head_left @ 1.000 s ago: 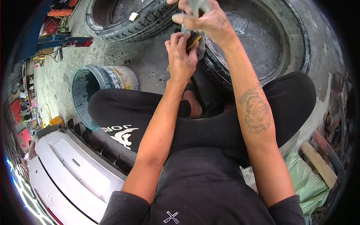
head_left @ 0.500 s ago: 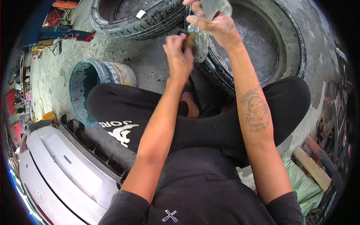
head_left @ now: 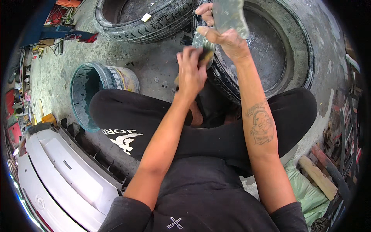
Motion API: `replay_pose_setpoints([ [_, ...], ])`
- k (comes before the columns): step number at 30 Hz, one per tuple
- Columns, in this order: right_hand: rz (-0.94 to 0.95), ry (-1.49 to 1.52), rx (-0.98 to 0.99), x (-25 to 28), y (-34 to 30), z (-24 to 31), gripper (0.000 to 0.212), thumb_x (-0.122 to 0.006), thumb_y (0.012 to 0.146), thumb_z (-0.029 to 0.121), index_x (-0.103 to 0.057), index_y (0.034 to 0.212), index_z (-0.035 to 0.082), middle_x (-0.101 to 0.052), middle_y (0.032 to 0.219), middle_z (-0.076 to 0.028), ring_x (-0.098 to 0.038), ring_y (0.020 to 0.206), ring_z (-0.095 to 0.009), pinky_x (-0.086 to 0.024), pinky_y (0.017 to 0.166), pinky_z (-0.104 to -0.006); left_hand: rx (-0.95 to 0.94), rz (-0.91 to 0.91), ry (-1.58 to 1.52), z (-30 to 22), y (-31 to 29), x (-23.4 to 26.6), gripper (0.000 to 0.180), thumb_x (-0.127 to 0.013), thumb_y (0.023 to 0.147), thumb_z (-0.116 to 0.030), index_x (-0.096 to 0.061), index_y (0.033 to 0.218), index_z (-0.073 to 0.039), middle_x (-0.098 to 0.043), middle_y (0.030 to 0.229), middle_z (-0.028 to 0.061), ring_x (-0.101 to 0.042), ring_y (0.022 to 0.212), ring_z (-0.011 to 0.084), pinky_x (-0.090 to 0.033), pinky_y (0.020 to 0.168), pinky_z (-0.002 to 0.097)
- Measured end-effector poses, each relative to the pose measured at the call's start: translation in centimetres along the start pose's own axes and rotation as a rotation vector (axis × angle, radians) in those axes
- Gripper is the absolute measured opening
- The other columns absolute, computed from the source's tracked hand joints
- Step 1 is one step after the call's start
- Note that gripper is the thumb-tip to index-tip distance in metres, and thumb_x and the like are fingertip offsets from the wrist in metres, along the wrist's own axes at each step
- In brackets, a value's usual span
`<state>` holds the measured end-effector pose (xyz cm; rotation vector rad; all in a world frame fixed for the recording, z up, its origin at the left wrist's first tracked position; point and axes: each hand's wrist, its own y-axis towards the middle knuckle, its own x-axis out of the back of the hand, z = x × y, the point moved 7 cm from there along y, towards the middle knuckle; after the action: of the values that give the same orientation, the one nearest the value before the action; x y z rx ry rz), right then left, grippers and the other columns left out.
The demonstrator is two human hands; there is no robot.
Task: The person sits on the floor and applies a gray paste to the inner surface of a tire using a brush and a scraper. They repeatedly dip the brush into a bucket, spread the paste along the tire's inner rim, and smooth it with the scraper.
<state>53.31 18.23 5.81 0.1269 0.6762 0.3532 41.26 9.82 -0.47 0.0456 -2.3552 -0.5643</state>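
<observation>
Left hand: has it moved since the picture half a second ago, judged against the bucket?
Yes. The left hand has shifted to the right, farther from the bucket, and sits lower in the view.

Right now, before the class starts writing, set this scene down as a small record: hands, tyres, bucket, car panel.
Left hand: grips a yellow-brown block, partly blurred
Right hand: holds a translucent piece
Left tyre: on the floor, pale scrap on it
Right tyre: flat on the floor
Bucket: blue-green rim, beside the left knee
Car panel: white, lower left
</observation>
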Motion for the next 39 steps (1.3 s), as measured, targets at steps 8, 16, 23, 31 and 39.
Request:
replay_pose_setpoints([
  [8, 0.01, -0.037, 0.098, -1.9, -0.3, 0.7, 0.049, -0.078, 0.081, -0.003, -0.057, 0.125, -0.001, -0.05, 0.091, 0.002, -0.049, 0.079, -0.006, -0.047, 0.067, -0.0218, 0.039, -0.012, -0.011, 0.7, 0.5, 0.1, 0.037, -0.076, 0.082, -0.002, -0.067, 0.118, -0.001, -0.062, 0.114, 0.0154, -0.054, 0.101, 0.037, -0.046, 0.091, 0.0455],
  [16, -0.036, -0.375, 0.11, 0.3, -0.3, 0.7, 0.042, -0.074, 0.078, 0.001, -0.063, 0.118, 0.006, -0.046, 0.095, 0.002, -0.044, 0.094, -0.009, -0.037, 0.089, -0.0258, 0.013, -0.072, -0.022, 1.7, 0.6, 0.5, 0.04, -0.077, 0.081, -0.004, -0.065, 0.119, -0.002, -0.061, 0.114, 0.0161, -0.057, 0.102, 0.0387, -0.048, 0.091, 0.0457],
  [23, -0.072, -0.403, 0.119, 1.0, -1.3, 1.8, 0.035, -0.077, 0.078, 0.003, -0.061, 0.109, 0.007, -0.053, 0.097, -0.002, -0.054, 0.097, -0.017, -0.043, 0.096, -0.0339, 0.311, -0.227, -0.038, 4.7, -0.9, 3.8, 0.032, -0.078, 0.088, -0.012, -0.068, 0.116, -0.001, -0.063, 0.113, 0.0164, -0.059, 0.106, 0.0368, -0.049, 0.094, 0.044],
  [31, 0.005, -0.483, 0.201, 0.0, -1.4, 1.3, 0.035, -0.076, 0.078, -0.003, -0.059, 0.108, 0.006, -0.05, 0.091, 0.001, -0.052, 0.09, -0.013, -0.045, 0.085, -0.0276, 0.022, -0.003, -0.056, -0.1, -1.1, 1.0, 0.044, -0.075, 0.08, 0.001, -0.063, 0.122, -0.003, -0.06, 0.115, 0.0149, -0.054, 0.1, 0.0387, -0.048, 0.089, 0.0458],
  [39, 0.015, -0.475, 0.208, 0.3, -1.1, 1.3, 0.036, -0.077, 0.078, -0.002, -0.059, 0.107, 0.006, -0.047, 0.089, 0.001, -0.046, 0.083, -0.01, -0.04, 0.075, -0.0247, 0.046, 0.04, -0.066, -0.5, -1.2, 0.4, 0.039, -0.075, 0.082, 0.0, -0.064, 0.119, -0.002, -0.059, 0.116, 0.0137, -0.054, 0.099, 0.0382, -0.048, 0.088, 0.0453],
])
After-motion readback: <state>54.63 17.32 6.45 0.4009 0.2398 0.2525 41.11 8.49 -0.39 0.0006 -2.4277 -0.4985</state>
